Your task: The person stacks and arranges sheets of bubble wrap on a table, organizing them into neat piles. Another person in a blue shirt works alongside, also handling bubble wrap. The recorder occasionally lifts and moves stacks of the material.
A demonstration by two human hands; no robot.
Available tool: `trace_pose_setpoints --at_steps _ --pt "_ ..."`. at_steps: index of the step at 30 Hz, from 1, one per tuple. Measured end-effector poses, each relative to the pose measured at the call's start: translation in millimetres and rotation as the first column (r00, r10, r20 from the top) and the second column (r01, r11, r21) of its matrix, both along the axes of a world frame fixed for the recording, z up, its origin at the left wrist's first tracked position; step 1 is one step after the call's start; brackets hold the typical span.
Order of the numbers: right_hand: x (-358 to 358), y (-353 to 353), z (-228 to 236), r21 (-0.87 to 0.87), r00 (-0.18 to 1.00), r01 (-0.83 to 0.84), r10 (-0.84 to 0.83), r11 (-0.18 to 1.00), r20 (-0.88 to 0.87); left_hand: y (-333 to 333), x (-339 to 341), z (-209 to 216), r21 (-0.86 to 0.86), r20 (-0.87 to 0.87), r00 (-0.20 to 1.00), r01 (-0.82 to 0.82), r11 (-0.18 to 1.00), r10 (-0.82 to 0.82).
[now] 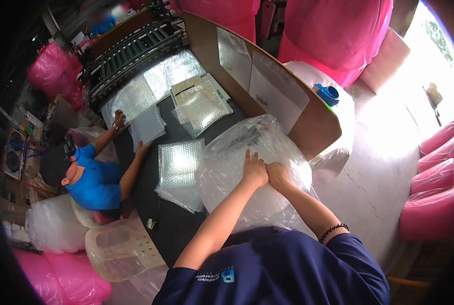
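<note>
Your left hand (256,171), two fingers extended, and curled right hand (278,174) meet atop the bulging clear plastic bag (227,157), grips hidden!

I see the head-worn fisheye looking steeply down from the near end of the black worktable (178,229), close above the clear plastic bag (227,168), facing along the worktable toward the roller conveyor (135,58) at its far end.

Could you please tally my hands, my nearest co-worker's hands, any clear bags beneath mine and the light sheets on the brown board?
Your left hand and right hand: 2
Nearest co-worker's hands: 2
Clear bag: 1
Light sheets on brown board: 2
Total: 7
</note>
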State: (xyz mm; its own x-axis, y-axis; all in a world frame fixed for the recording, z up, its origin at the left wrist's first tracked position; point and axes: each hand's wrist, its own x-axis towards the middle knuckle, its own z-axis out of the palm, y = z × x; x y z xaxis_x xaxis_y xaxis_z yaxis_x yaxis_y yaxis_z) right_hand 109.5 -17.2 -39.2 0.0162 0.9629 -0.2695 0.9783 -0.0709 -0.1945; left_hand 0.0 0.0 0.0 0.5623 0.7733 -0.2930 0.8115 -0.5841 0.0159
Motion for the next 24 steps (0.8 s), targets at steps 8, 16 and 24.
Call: trace_pose_setpoints --at_steps 8,16,24 --pt "-5 1 -14 0.011 0.998 0.043 -0.043 0.999 0.041 -2 -4 -2 -0.005 -0.050 0.999 0.001 1.000 -0.001" --pt "-4 -8 15 0.028 0.994 -0.047 0.044 0.999 0.095 0 -4 5 -0.039 -0.026 1.000 -0.004 0.999 0.003" --pt "-3 -21 40 0.015 0.994 -0.062 0.061 0.998 0.091 2 -8 2 -0.072 0.042 0.999 0.012 0.997 -0.009"
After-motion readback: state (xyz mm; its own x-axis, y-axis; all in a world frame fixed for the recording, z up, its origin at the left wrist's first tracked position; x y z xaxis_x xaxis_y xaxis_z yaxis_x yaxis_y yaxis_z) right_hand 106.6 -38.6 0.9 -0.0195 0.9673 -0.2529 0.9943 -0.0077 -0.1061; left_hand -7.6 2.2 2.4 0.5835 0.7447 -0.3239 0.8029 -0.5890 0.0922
